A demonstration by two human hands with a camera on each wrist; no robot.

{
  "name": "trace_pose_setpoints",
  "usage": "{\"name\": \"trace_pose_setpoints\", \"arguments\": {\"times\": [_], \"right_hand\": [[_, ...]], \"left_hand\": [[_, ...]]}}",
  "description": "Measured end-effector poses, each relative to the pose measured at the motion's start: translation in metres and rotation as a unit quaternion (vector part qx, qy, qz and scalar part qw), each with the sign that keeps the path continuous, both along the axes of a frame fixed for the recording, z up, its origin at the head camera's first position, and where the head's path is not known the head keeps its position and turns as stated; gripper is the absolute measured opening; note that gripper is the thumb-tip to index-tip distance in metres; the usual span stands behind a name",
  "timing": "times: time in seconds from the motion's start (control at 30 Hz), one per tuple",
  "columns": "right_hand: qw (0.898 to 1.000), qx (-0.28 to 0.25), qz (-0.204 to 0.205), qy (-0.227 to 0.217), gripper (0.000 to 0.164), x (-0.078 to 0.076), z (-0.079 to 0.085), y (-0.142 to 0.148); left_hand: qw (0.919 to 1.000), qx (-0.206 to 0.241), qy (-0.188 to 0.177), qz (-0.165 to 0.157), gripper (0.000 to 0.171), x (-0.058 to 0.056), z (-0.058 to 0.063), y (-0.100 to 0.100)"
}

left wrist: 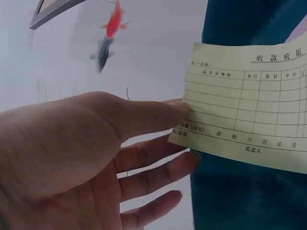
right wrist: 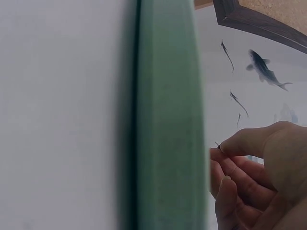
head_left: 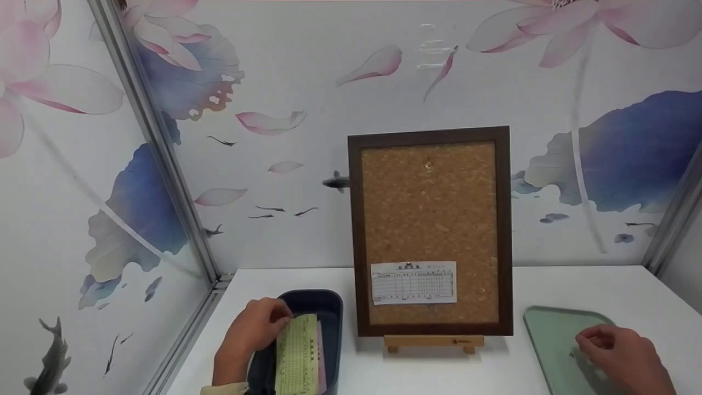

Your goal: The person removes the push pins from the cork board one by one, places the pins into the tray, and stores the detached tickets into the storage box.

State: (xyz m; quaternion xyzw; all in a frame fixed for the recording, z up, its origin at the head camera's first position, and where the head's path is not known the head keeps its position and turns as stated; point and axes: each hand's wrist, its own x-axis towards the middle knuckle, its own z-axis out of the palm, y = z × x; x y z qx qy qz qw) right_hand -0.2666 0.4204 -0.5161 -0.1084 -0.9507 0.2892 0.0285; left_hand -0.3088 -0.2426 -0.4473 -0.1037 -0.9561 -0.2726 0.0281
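My left hand (head_left: 252,333) pinches the edge of a pale yellow-green receipt slip (head_left: 296,351) between thumb and forefinger. In the left wrist view the slip (left wrist: 244,105) shows a printed grid, while the other fingers lie beneath, apart from it. The slip is over a navy tray (head_left: 336,315), beside a pink slip (head_left: 321,356). Over the green tray (head_left: 551,329), my right hand (head_left: 625,351) has thumb and forefinger together. A thin pin tip (right wrist: 218,144) pokes out between them in the right wrist view; the rest of the pin is hidden.
A brown-framed corkboard (head_left: 430,219) stands on a small wooden easel (head_left: 433,341) between the trays. A white receipt slip (head_left: 414,282) is on its lower left, and a clear pin (head_left: 428,164) sits near the top. Printed walls (head_left: 296,60) enclose the white table (head_left: 433,376).
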Motion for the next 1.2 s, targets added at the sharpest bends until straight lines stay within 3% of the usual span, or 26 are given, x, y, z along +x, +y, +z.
{"name": "trace_pose_setpoints", "arguments": {"times": [0.1,0.23,0.53,0.8,1.0,1.2], "right_hand": [[1.0,-0.004,-0.002,-0.011,0.03,0.0,-0.001,0.001],[0.999,-0.012,-0.008,-0.029,0.03,-0.001,-0.003,0.001],[0.998,-0.013,-0.003,-0.054,0.031,0.003,-0.005,0.004],[0.997,-0.008,0.001,-0.077,0.033,0.004,-0.007,0.007],[0.997,-0.01,0.0,-0.075,0.035,0.005,-0.007,0.006],[0.997,-0.013,-0.005,-0.071,0.036,0.005,-0.002,0.002]], "left_hand": [[0.9996,-0.001,-0.019,0.021,0.007,0.001,0.002,0.001],[0.9994,0.005,-0.026,0.023,0.008,0.005,0.009,0.003],[0.9997,0.019,0.005,-0.017,0.011,0.013,0.021,0.006],[0.9969,0.037,0.011,-0.069,0.013,0.012,0.022,0.013],[0.9952,0.035,0.032,-0.086,0.011,0.012,0.022,0.021],[0.9945,0.044,0.047,-0.082,0.008,0.013,0.028,0.031]]}}
